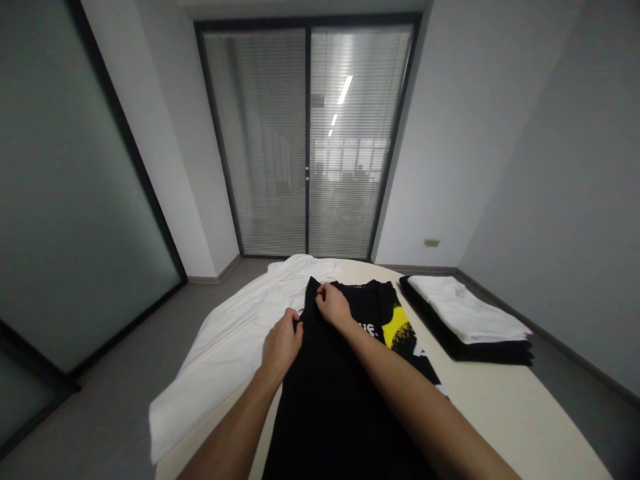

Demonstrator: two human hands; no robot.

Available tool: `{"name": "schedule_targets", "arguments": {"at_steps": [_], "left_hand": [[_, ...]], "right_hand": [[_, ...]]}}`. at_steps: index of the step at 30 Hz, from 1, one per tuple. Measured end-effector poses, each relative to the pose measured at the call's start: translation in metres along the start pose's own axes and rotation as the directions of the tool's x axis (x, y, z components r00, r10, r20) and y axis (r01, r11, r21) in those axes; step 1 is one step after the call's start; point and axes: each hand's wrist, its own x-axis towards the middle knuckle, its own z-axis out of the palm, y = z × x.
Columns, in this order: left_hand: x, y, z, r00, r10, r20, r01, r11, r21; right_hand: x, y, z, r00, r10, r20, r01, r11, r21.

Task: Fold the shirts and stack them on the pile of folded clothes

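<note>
A black T-shirt (330,400) with a yellow and white print lies on the pale table (500,413), its collar toward the far side. Part of it is folded over lengthwise, showing plain black on the left. My left hand (284,340) pinches the shirt's left edge, fingers closed on the cloth. Farther up, near the collar, my right hand (333,305) is closed on the black fabric, and its forearm crosses over the print.
White cloth (225,347) spreads along the table's left side and hangs over the edge. At the right, folded white garments (470,310) rest on folded black ones (450,343). Beyond the table stands a glass door (350,167) with blinds.
</note>
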Motion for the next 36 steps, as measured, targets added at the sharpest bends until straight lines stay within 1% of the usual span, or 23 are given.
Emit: {"name": "schedule_targets", "arguments": {"at_steps": [2,4,7,8,9,10,11,12,14,15,16,18,20,23,26,28,32,36], "left_hand": [[0.0,0.001,0.0,1.0,-0.016,0.008,0.016,1.0,-0.005],[0.0,0.002,0.0,1.0,0.0,-0.012,0.0,0.999,-0.048],[-0.002,0.004,0.001,0.995,0.083,-0.063,-0.09,0.987,-0.133],[-0.002,0.004,0.001,0.992,0.106,-0.071,-0.116,0.982,-0.149],[-0.003,0.005,0.001,0.99,0.121,-0.074,-0.132,0.979,-0.157],[-0.004,0.006,0.001,0.989,0.13,-0.076,-0.141,0.977,-0.163],[-0.004,0.007,0.0,0.989,0.127,-0.079,-0.139,0.976,-0.167],[-0.005,0.008,0.0,0.991,0.11,-0.079,-0.122,0.978,-0.169],[-0.005,0.01,-0.001,0.997,0.043,-0.061,-0.052,0.986,-0.157],[-0.005,0.01,-0.001,0.999,0.008,-0.047,-0.015,0.989,-0.147],[-0.005,0.01,-0.002,0.999,-0.02,-0.034,0.015,0.991,-0.136],[-0.004,0.009,-0.002,0.999,-0.04,-0.024,0.037,0.991,-0.126],[-0.004,0.007,0.0,0.999,-0.039,-0.028,0.035,0.991,-0.132],[-0.004,0.005,0.003,0.999,-0.043,-0.027,0.038,0.989,-0.141],[-0.004,0.005,0.006,0.998,-0.05,-0.024,0.046,0.989,-0.143],[-0.005,0.005,0.006,0.999,-0.046,-0.019,0.044,0.99,-0.133],[-0.007,0.007,0.005,1.0,0.006,0.007,-0.005,0.995,-0.104],[-0.01,0.007,0.003,0.998,0.065,0.028,-0.061,0.991,-0.12]], "right_hand": [[-0.017,-0.002,-0.003,0.989,-0.087,0.116,0.094,0.994,-0.052],[-0.033,-0.003,-0.008,0.972,-0.151,0.178,0.166,0.983,-0.072],[-0.058,0.0,-0.023,0.918,-0.275,0.285,0.324,0.936,-0.14],[-0.065,0.002,-0.031,0.899,-0.307,0.313,0.37,0.914,-0.166],[-0.071,0.006,-0.039,0.89,-0.325,0.32,0.397,0.897,-0.194],[-0.077,0.01,-0.049,0.895,-0.325,0.307,0.4,0.889,-0.224],[-0.081,0.016,-0.058,0.911,-0.309,0.273,0.379,0.889,-0.259],[-0.085,0.023,-0.067,0.935,-0.274,0.223,0.333,0.895,-0.297],[-0.091,0.042,-0.082,0.978,-0.179,0.111,0.207,0.911,-0.357],[-0.094,0.053,-0.087,0.988,-0.136,0.068,0.151,0.918,-0.367],[-0.097,0.065,-0.09,0.993,-0.108,0.053,0.12,0.927,-0.354],[-0.106,0.089,-0.09,0.99,-0.109,0.09,0.13,0.954,-0.269],[-0.115,0.109,-0.085,0.976,-0.161,0.145,0.187,0.965,-0.184],[-0.127,0.129,-0.076,0.968,-0.198,0.157,0.218,0.968,-0.127],[-0.131,0.137,-0.072,0.967,-0.217,0.136,0.227,0.972,-0.063],[-0.131,0.139,-0.071,0.968,-0.22,0.124,0.228,0.972,-0.055],[-0.129,0.141,-0.069,0.966,-0.224,0.13,0.235,0.969,-0.072],[-0.13,0.141,-0.068,0.968,-0.227,0.108,0.236,0.968,-0.082]]}}
